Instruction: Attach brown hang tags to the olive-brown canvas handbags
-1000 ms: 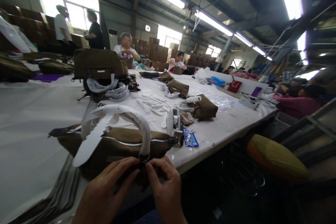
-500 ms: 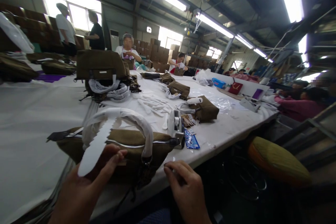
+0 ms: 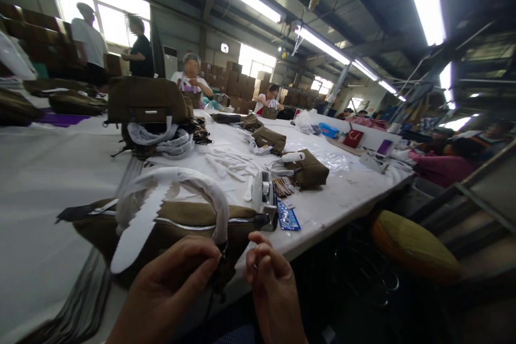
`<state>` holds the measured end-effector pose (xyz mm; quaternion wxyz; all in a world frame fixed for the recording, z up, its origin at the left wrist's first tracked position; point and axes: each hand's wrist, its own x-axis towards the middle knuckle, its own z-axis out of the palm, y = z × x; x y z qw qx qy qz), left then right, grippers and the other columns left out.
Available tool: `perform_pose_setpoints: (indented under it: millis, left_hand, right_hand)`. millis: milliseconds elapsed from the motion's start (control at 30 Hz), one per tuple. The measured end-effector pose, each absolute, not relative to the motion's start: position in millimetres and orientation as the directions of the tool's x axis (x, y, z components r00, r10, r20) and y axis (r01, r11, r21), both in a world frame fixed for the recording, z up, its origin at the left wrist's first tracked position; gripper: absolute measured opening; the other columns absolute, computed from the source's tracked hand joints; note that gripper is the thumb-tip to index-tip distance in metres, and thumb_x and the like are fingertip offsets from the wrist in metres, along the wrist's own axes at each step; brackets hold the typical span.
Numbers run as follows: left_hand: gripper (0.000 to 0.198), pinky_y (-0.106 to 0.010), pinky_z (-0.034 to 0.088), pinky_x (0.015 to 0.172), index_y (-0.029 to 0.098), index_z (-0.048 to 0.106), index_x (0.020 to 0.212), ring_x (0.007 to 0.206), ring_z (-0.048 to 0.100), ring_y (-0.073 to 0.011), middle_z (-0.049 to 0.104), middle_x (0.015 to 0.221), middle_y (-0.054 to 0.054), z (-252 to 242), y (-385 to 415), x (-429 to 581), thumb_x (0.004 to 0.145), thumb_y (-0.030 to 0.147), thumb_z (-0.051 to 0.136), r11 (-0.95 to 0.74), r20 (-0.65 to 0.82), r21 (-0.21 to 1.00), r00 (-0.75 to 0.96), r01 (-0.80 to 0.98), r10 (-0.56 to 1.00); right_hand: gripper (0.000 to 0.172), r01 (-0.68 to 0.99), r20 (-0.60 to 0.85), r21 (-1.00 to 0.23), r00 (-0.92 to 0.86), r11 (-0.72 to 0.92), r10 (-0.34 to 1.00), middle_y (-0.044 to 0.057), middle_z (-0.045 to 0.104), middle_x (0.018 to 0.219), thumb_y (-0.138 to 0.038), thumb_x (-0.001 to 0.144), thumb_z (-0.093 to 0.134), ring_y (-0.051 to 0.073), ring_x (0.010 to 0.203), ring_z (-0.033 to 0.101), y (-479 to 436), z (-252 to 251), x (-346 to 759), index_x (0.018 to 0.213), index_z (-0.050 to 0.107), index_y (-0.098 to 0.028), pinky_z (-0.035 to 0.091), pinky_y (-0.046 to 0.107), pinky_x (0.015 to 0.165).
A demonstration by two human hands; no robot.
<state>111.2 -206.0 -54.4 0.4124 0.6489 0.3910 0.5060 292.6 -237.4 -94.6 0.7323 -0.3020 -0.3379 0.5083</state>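
Note:
An olive-brown handbag [image 3: 181, 217] with a silver zipper lies on the table before me. Its handle [image 3: 220, 204] is wrapped in white film and arches over the top. From the handle hangs a white serrated strip [image 3: 139, 231]. My left hand [image 3: 181, 269] is in front of the bag, thumb and forefinger pinched together by the handle's metal ring; whatever is between them is too small to make out. To its right, apart from it, my right hand [image 3: 268, 274] is closed with curled fingertips pressed together, their contents hidden. Dark cords hang below the ring, partly covered by my left hand.
A white tape dispenser [image 3: 264, 193] stands at the bag's right end, beside a blue packet [image 3: 288, 216]. Stacked brown bags [image 3: 147, 99] and white strips [image 3: 229, 162] lie beyond. A yellow-green stool [image 3: 415, 244] is right of the table. Several people work around.
My left hand has moved right, from the bag's front to the handle ring. My right hand has turned upward and its fingers have curled closer. The view has shifted slightly.

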Motion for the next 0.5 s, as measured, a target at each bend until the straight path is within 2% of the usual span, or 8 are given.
perform_pose_setpoints:
  millis: [100,200,233,267,400,500]
  left_hand:
    - [0.007,-0.012,0.057,0.079,0.03,0.079,0.087,0.087,0.075,-0.0147,0.079,0.094,0.003,-56,-205,113,0.085,0.036,0.074,-0.422,0.395,0.896,0.19,0.139,0.899]
    - [0.007,-0.011,0.058,0.076,0.033,0.079,0.089,0.083,0.076,-0.0138,0.08,0.091,0.005,-58,-205,117,0.085,0.034,0.074,-0.485,0.451,0.861,0.211,0.156,0.867]
    - [0.008,-0.011,0.058,0.076,0.033,0.08,0.09,0.081,0.076,-0.0136,0.08,0.09,0.005,-59,-204,118,0.084,0.034,0.075,-0.492,0.458,0.855,0.205,0.166,0.865]
    - [0.009,-0.012,0.058,0.076,0.034,0.08,0.091,0.08,0.077,-0.0137,0.08,0.09,0.006,-61,-204,119,0.083,0.035,0.076,-0.495,0.46,0.85,0.202,0.18,0.865]
    - [0.017,-0.014,0.06,0.075,0.036,0.079,0.099,0.079,0.078,-0.0151,0.081,0.092,0.006,-71,-203,121,0.082,0.037,0.079,-0.502,0.465,0.831,0.197,0.239,0.863]
    - [0.02,-0.014,0.061,0.073,0.036,0.077,0.103,0.077,0.078,-0.0153,0.081,0.092,0.006,-76,-201,122,0.083,0.038,0.078,-0.513,0.475,0.819,0.196,0.258,0.858]
  right_hand:
    - [0.023,-0.524,0.181,-0.808,0.215,0.27,0.96,0.0,0.061,0.071,-0.043,0.087,0.079,0.007,0.058,0.051,-237,-98,294,0.102,0.08,-0.026,0.04,0.018,0.055]
    - [0.038,-0.432,0.217,-0.856,0.199,0.285,0.956,-0.002,0.062,0.069,-0.041,0.091,0.075,0.008,0.058,0.054,-237,-101,295,0.125,0.068,-0.026,0.042,0.02,0.056]
    - [0.041,-0.414,0.219,-0.865,0.198,0.284,0.956,-0.002,0.064,0.069,-0.041,0.092,0.074,0.009,0.058,0.055,-237,-102,295,0.127,0.064,-0.025,0.043,0.02,0.056]
    - [0.038,-0.408,0.208,-0.872,0.192,0.271,0.959,-0.002,0.066,0.07,-0.041,0.092,0.074,0.009,0.057,0.056,-237,-103,294,0.124,0.063,-0.024,0.044,0.02,0.056]
    - [0.024,-0.388,0.169,-0.892,0.188,0.231,0.968,0.003,0.072,0.074,-0.039,0.085,0.081,0.009,0.055,0.059,-235,-104,293,0.089,0.07,-0.018,0.046,0.02,0.055]
    - [0.02,-0.347,0.181,-0.903,0.223,0.252,0.958,0.003,0.072,0.07,-0.038,0.082,0.083,0.01,0.057,0.06,-233,-104,291,0.086,0.078,-0.019,0.049,0.022,0.058]
